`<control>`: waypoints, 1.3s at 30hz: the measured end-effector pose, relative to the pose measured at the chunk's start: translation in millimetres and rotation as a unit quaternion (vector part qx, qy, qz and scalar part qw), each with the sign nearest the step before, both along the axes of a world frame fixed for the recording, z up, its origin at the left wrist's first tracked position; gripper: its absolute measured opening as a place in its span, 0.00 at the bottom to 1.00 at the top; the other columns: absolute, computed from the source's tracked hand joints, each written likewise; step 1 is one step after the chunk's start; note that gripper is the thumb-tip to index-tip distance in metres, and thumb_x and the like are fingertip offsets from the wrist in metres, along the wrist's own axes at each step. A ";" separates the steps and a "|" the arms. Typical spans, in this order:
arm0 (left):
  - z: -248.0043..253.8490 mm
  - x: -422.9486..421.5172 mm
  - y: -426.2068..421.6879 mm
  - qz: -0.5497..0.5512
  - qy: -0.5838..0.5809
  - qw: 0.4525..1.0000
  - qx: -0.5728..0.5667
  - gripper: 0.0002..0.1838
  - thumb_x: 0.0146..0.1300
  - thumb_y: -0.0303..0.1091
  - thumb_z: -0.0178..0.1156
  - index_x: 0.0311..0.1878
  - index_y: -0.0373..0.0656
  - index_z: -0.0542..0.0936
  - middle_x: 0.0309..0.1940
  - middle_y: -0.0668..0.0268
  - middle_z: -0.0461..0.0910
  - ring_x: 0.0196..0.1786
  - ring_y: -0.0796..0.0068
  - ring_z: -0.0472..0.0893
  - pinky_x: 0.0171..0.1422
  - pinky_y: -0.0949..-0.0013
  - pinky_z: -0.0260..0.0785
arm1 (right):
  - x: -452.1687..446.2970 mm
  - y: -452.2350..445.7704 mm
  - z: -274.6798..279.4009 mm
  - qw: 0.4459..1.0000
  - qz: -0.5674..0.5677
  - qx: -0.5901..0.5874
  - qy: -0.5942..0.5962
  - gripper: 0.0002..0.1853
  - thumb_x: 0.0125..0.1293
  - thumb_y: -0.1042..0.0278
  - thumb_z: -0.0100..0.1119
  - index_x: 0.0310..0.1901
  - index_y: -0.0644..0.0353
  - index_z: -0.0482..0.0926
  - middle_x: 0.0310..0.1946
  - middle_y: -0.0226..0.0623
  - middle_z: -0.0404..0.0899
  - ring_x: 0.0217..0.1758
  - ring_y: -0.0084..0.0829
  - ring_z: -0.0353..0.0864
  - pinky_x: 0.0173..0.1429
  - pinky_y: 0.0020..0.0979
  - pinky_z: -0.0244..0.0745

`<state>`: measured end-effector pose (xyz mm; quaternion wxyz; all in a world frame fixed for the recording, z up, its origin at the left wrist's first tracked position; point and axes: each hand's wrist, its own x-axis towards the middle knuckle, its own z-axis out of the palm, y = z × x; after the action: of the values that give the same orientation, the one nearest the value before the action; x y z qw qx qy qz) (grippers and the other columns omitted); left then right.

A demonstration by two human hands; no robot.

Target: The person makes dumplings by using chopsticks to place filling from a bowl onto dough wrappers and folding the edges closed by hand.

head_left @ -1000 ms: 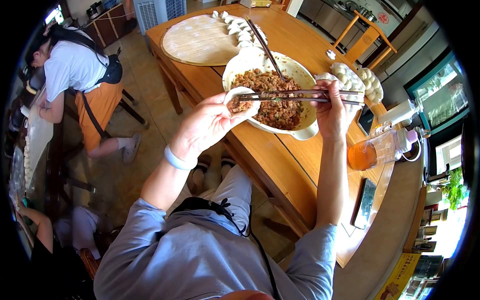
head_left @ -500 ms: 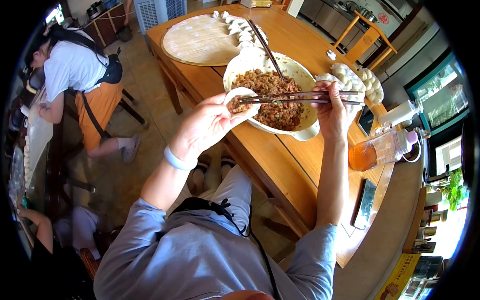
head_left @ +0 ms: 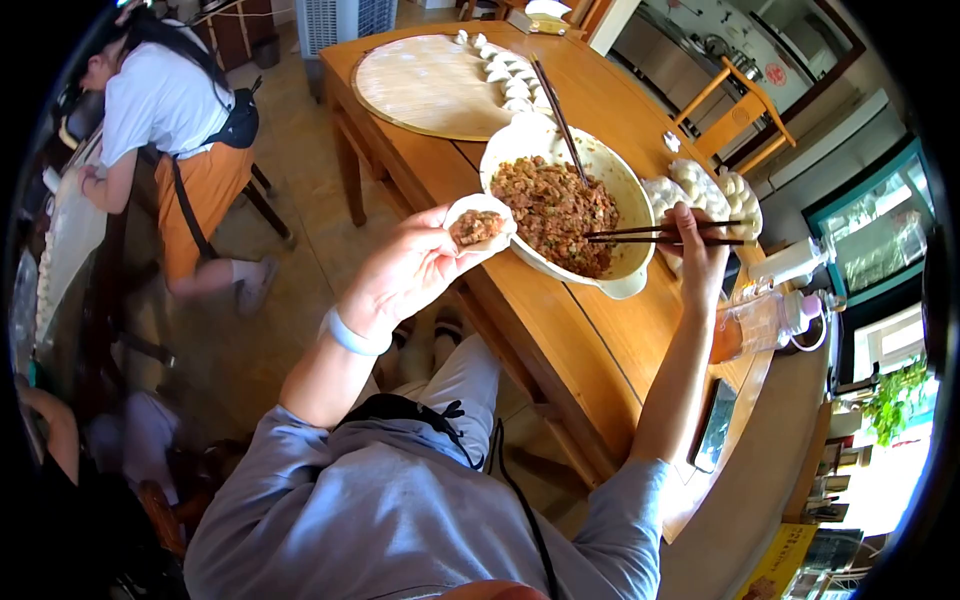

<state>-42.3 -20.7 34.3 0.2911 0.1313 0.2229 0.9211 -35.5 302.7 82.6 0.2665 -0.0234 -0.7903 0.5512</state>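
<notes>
My left hand (head_left: 418, 262) is closed around the edge of a round dumpling wrapper (head_left: 496, 243), with a lump of meat filling (head_left: 475, 228) lying in its middle. My right hand (head_left: 700, 255) grips a pair of dark chopsticks (head_left: 655, 236), their tips at the filling in the bowl. The cream bowl (head_left: 632, 282) holds chopped meat mixed with green bits (head_left: 550, 205). Another dark chopstick or pair (head_left: 558, 115) stands in the filling and leans on the far rim. The wrapper is held just left of the bowl.
Folded dumplings (head_left: 515, 88) sit in rows on a round board (head_left: 430, 90) at the table's far end. Bags of pale round items (head_left: 700, 190), a jug of amber drink (head_left: 745, 328) and a phone (head_left: 715, 425) lie to the right. Another person (head_left: 165, 100) bends over a surface at left.
The chopsticks have moved right, away from the wrapper and into the bowl's filling. Filling now rests in the wrapper. My left hand still holds the wrapper.
</notes>
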 end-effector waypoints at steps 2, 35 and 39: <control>-3.9 3.9 -6.3 0.005 0.004 1.000 0.008 0.27 0.48 0.12 0.37 0.57 0.24 0.63 0.54 0.48 0.69 0.59 0.59 0.71 0.69 0.63 0.60 | 0.4 -5.7 -6.8 0.999 -0.031 -0.016 0.008 0.15 0.61 0.59 0.60 0.34 0.65 0.78 0.27 0.36 0.80 0.26 0.24 0.79 0.30 0.25 0.79; -19.2 15.0 -52.9 -0.020 -0.006 1.000 -0.006 0.30 0.46 0.13 0.37 0.58 0.25 0.62 0.56 0.49 0.69 0.61 0.65 0.69 0.70 0.66 0.58 | 92.7 -56.4 -80.0 0.971 -0.133 -0.200 0.016 0.13 0.59 0.70 0.61 0.45 0.56 0.71 0.34 0.23 0.70 0.35 0.15 0.68 0.37 0.19 0.61; -18.5 13.8 -49.3 -0.032 -0.008 0.999 -0.004 0.30 0.46 0.13 0.37 0.58 0.24 0.62 0.56 0.48 0.69 0.61 0.63 0.70 0.69 0.65 0.59 | 117.0 -90.3 -82.8 0.985 -0.063 -0.160 -0.010 0.08 0.58 0.78 0.57 0.35 0.55 0.71 0.29 0.25 0.71 0.29 0.16 0.68 0.30 0.17 0.60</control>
<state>-28.5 -70.0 15.8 0.3230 0.1297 0.2197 0.9113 81.5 212.4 -0.2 0.2856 -0.1215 -0.6913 0.6525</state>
